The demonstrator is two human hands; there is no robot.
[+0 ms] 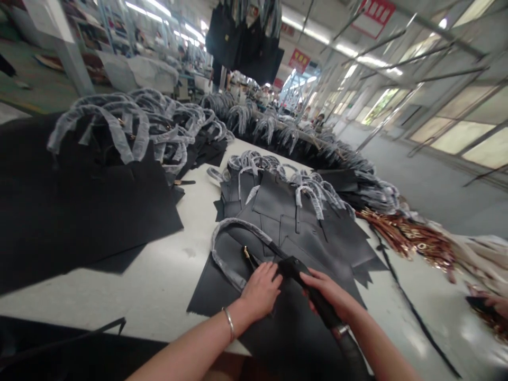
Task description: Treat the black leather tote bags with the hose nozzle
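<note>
My right hand [329,293] is wrapped round a black handheld tool [317,301] with a thick barrel and a metal ring at its lower end. The tool's blunt head rests over a black leather-like bag panel [214,288]. Beside that head lies my left hand [262,288], fingers bent and close together on the panel; what is under the fingertips is hidden. A bag handle [218,233] wrapped in clear plastic arches over the panel, one end running towards the tool. A small strap with a gold-coloured metal piece [246,253] reaches up from my left fingers.
More black panels with wrapped handles [278,206] are piled just beyond. A larger stack [119,201] stands left on the white table [170,286]. Brown straps with metal fittings [413,238] lie right, past a black cord [405,296]. Another person's hand [498,304] shows at the right edge.
</note>
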